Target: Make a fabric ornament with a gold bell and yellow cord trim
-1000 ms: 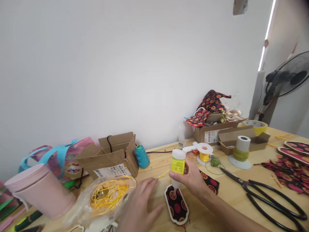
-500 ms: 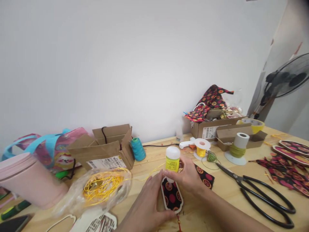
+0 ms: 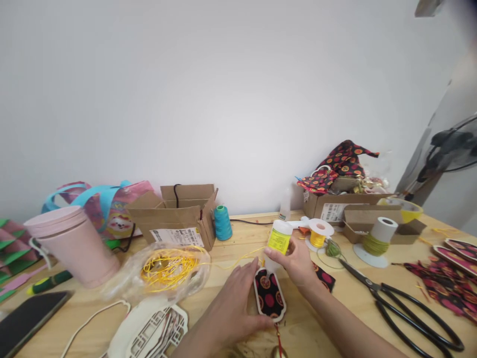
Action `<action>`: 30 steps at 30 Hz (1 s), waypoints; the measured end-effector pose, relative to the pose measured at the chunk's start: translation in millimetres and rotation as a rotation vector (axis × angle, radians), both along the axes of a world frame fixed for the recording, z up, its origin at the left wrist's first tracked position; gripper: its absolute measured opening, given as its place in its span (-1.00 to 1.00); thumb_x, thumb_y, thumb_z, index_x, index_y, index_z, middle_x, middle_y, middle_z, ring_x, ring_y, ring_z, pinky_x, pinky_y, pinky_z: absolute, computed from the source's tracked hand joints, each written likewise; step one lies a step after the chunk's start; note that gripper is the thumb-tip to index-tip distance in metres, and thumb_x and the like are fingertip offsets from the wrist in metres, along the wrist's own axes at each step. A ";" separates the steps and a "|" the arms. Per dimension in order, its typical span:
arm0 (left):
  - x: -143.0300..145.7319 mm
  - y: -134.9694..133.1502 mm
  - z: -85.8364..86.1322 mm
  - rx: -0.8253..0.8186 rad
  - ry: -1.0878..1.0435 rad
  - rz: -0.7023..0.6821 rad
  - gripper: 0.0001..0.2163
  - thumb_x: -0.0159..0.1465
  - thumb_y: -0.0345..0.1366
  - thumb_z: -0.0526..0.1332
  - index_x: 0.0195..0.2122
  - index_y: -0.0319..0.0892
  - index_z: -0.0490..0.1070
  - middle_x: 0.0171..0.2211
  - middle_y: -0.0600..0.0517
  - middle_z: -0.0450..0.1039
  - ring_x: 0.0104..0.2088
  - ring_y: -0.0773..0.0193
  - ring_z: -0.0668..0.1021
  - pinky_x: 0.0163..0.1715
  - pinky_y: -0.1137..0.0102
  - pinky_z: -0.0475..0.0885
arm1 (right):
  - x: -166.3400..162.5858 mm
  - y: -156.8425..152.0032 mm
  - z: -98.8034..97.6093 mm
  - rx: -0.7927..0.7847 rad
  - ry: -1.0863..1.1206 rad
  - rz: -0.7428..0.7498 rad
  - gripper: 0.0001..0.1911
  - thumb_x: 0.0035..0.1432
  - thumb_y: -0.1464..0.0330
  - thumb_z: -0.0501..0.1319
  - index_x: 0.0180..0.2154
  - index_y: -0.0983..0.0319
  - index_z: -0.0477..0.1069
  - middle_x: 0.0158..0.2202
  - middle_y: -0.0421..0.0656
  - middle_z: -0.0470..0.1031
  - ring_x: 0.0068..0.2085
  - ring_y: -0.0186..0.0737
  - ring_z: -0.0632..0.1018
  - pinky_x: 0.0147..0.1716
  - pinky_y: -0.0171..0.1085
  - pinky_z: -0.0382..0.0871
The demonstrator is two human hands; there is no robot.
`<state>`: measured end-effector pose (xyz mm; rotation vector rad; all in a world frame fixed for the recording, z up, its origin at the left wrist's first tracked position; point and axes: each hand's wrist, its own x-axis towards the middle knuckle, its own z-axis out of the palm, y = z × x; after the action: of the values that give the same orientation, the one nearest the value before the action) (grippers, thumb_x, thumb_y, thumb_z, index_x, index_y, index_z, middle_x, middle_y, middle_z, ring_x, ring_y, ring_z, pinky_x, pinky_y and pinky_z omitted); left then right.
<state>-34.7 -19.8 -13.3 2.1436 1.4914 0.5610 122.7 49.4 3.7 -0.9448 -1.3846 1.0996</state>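
Note:
My right hand is closed around a white glue bottle with a yellow label. The bottle is tilted, its lower end at the top edge of a pendant; whether they touch I cannot tell. The pendant has a pale scalloped frame around dark fabric with red and orange roundels, and lies on the table. Thumb at its bottom and fingers at its upper left edge, my left hand grips the pendant. A red cord hangs from its lower end, with a gold-coloured piece. Patterned fabric lies partly behind my right wrist.
Large black-handled scissors lie at right, near fabric scraps. Behind stand thread spools and cardboard boxes. To the left are bagged yellow cord, wooden cutouts, a pink tumbler and a phone.
The view has shifted left, so the table things appear further right. The glue bottle has gone from nearly upright to more tilted. Both hands keep their hold.

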 end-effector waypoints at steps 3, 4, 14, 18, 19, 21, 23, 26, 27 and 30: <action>0.3 -0.8 1.7 -0.004 0.010 -0.013 -0.15 -0.12 0.04 0.24 0.15 -0.20 -0.06 0.17 -0.16 0.00 0.14 0.00 0.08 0.10 0.10 0.00 | 1.8 3.9 -3.5 0.006 -0.015 -0.021 -0.67 -0.30 0.23 0.33 -0.47 0.29 0.35 -0.49 -0.11 0.47 -0.46 -0.16 0.46 -0.48 -0.24 0.34; 0.5 -1.3 2.7 0.000 0.007 -0.021 -0.15 -0.12 0.05 0.23 0.15 -0.19 -0.07 0.17 -0.16 0.00 0.15 0.00 0.07 0.10 0.09 0.00 | 2.2 4.7 -4.4 0.009 -0.020 -0.025 -0.67 -0.30 0.23 0.33 -0.47 0.30 0.35 -0.49 -0.11 0.47 -0.46 -0.15 0.47 -0.47 -0.23 0.35; -0.3 -3.1 4.9 0.032 -0.050 -0.064 -0.14 -0.12 0.05 0.24 0.16 -0.14 -0.11 0.14 -0.14 0.06 0.11 0.02 0.14 0.07 0.09 0.05 | 0.7 3.8 -4.0 0.059 -0.032 -0.028 -0.68 -0.27 0.22 0.31 -0.46 0.30 0.36 -0.45 -0.07 0.50 -0.43 -0.12 0.49 -0.45 -0.20 0.37; 1.0 -3.3 6.5 0.043 -0.081 -0.079 -0.15 -0.11 0.02 0.25 0.16 -0.08 -0.14 0.13 -0.11 0.08 0.10 0.02 0.15 0.06 0.09 0.05 | -1.2 0.3 -0.6 0.066 -0.057 -0.036 -0.70 -0.29 0.24 0.31 -0.49 0.28 0.36 -0.50 -0.09 0.50 -0.46 -0.14 0.48 -0.49 -0.22 0.37; 1.3 -3.4 6.7 0.035 -0.081 -0.077 -0.14 -0.11 0.02 0.25 0.16 -0.09 -0.14 0.14 -0.12 0.07 0.10 0.01 0.15 0.06 0.08 0.04 | -1.9 -0.9 0.4 0.066 -0.064 -0.041 -0.71 -0.29 0.24 0.32 -0.50 0.28 0.35 -0.51 -0.10 0.49 -0.48 -0.15 0.47 -0.51 -0.23 0.36; 1.7 -3.6 7.0 0.014 -0.075 -0.074 -0.13 -0.12 0.02 0.26 0.16 -0.11 -0.14 0.14 -0.14 0.06 0.11 -0.02 0.13 0.06 0.05 0.02 | -3.3 -3.6 2.2 0.076 -0.078 -0.046 -0.71 -0.29 0.24 0.32 -0.52 0.27 0.33 -0.54 -0.13 0.47 -0.51 -0.17 0.47 -0.54 -0.25 0.36; 2.4 -4.1 7.8 0.007 -0.074 -0.076 -0.13 -0.14 0.01 0.27 0.15 -0.12 -0.11 0.13 -0.16 0.07 0.10 -0.03 0.14 0.05 0.05 0.03 | -4.5 -6.2 3.2 0.101 -0.093 -0.030 -0.72 -0.29 0.24 0.31 -0.53 0.26 0.32 -0.55 -0.15 0.46 -0.52 -0.20 0.46 -0.56 -0.27 0.35; 4.0 -4.8 9.9 0.045 -0.099 -0.088 -0.16 -0.15 -0.01 0.29 0.13 -0.08 -0.06 0.07 -0.11 0.16 0.05 0.01 0.21 0.03 0.10 0.09 | -5.4 -9.0 2.4 0.144 -0.118 -0.001 -0.74 -0.25 0.25 0.30 -0.51 0.25 0.30 -0.54 -0.18 0.44 -0.52 -0.22 0.45 -0.56 -0.29 0.34; 4.5 -5.0 10.6 0.056 -0.110 -0.094 -0.18 -0.15 -0.03 0.29 0.12 -0.06 -0.05 0.06 -0.08 0.18 0.03 0.03 0.23 0.02 0.12 0.11 | -5.5 -9.5 1.6 0.161 -0.131 0.002 -0.74 -0.24 0.26 0.30 -0.51 0.25 0.30 -0.54 -0.19 0.43 -0.52 -0.23 0.44 -0.56 -0.30 0.34; 5.2 -4.6 11.9 0.078 -0.134 -0.101 -0.19 -0.15 -0.07 0.32 0.11 -0.03 -0.03 0.03 -0.04 0.21 0.00 0.08 0.25 0.01 0.17 0.13 | -5.2 -9.7 -1.1 0.214 -0.173 -0.006 -0.76 -0.22 0.28 0.29 -0.50 0.25 0.30 -0.54 -0.21 0.39 -0.51 -0.25 0.42 -0.56 -0.32 0.32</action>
<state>-29.5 -24.4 -1.4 2.1798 1.3020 0.7213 117.5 39.6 2.6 -0.9020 -1.6044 0.8605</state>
